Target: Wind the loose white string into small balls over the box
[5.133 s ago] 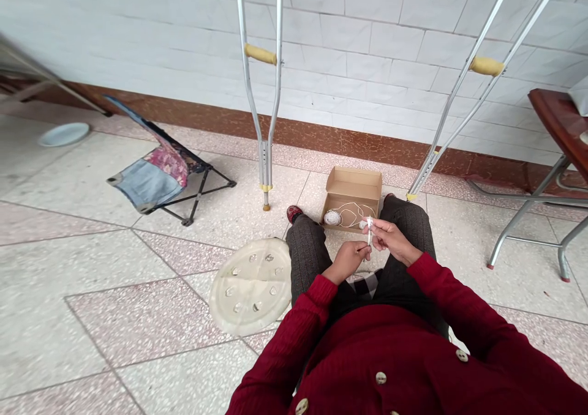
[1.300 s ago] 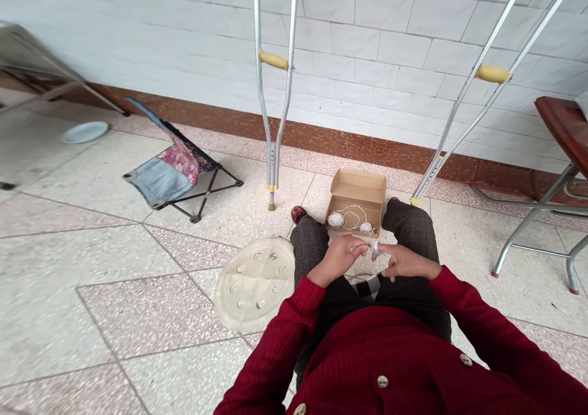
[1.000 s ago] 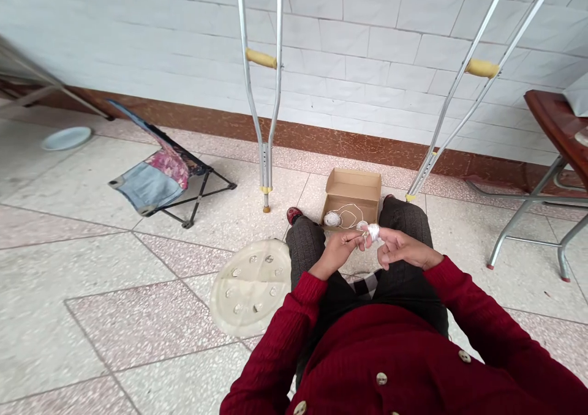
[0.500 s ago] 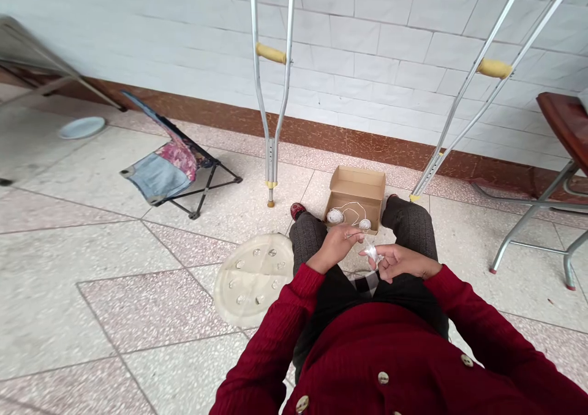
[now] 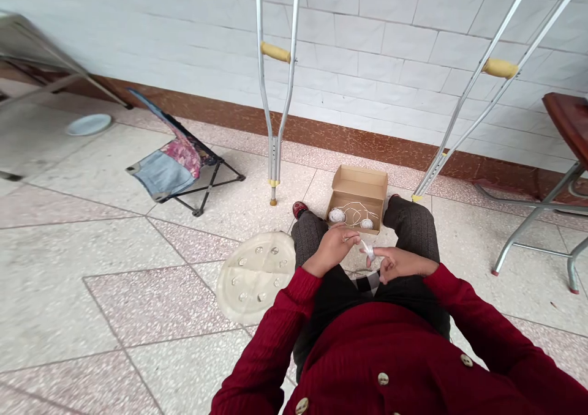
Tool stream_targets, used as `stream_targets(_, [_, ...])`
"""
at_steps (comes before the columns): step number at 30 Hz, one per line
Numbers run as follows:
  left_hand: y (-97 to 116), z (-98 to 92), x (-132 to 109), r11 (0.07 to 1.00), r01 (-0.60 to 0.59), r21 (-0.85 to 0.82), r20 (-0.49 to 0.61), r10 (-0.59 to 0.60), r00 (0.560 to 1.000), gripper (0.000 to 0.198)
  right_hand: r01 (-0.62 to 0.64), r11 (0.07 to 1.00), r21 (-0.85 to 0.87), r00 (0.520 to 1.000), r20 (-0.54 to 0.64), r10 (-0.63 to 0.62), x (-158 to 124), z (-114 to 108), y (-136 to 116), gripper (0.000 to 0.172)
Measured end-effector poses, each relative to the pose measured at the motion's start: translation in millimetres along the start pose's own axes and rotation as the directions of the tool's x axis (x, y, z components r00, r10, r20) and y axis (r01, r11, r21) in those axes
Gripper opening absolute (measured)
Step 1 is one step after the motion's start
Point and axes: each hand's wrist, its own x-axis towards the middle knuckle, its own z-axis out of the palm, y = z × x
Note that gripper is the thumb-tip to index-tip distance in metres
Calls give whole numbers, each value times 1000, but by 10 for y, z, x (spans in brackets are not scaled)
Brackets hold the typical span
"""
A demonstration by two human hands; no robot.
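Observation:
My left hand (image 5: pixel 334 247) is closed, its fingertips pinching a white thread just left of my right hand. White yarn (image 5: pixel 370 253) is wrapped round the extended forefinger of my right hand (image 5: pixel 399 263), whose other fingers are curled in. Beyond my hands, an open cardboard box (image 5: pixel 359 183) stands on the floor between my feet. Inside it lie a larger white yarn ball (image 5: pixel 337 215) on the left and a smaller ball (image 5: pixel 366 224) on the right, with loose loops of yarn between them.
Two crutches lean on the wall, one at centre (image 5: pixel 274 152) and one at right (image 5: pixel 429 171). A folding chair (image 5: pixel 168 167) stands at left, with a pale plate (image 5: pixel 89 124) behind it. A round holed mat (image 5: pixel 248 280) lies beside my leg. A stool (image 5: pixel 567 118) stands at right.
The whole view has shifted slightly. My left hand has moved a little closer to the wrapped finger, and the loops of yarn in the box lie differently.

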Motion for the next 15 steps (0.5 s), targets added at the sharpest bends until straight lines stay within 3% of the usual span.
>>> stream_targets(1, [-7, 2, 14, 1000, -1, -30, 4, 1, 1000, 27, 23, 997, 79, 998, 58, -28, -47, 47, -40, 67])
stream_targets(3, [-10, 73, 22, 993, 24, -114, 30, -21, 999, 30, 114, 968, 222, 989, 67, -132, -123, 89, -151, 70])
stream_targets(6, [19, 257, -18, 982, 80, -172, 76, -68, 995, 35, 292, 915, 277, 956, -110, -271, -149, -3, -285, 75])
stream_targets(8, [47, 344, -62, 986, 90, -142, 113, -74, 991, 35, 328, 922, 205, 931, -234, -279, -113, -120, -283, 81])
stream_targets(10, [66, 359, -95, 992, 77, -103, 143, -62, 988, 34, 259, 963, 77, 923, -314, -223, -59, -209, -195, 86])
stream_targets(12, [71, 305, -103, 997, 50, -64, 140, -40, 989, 33, 114, 992, -55, 938, -323, -126, -20, -219, -58, 83])
stream_targets(15, [53, 167, -71, 1000, 12, -7, 90, -12, 996, 30, -44, 994, -97, 992, -124, 32, -42, -87, 91, 74])
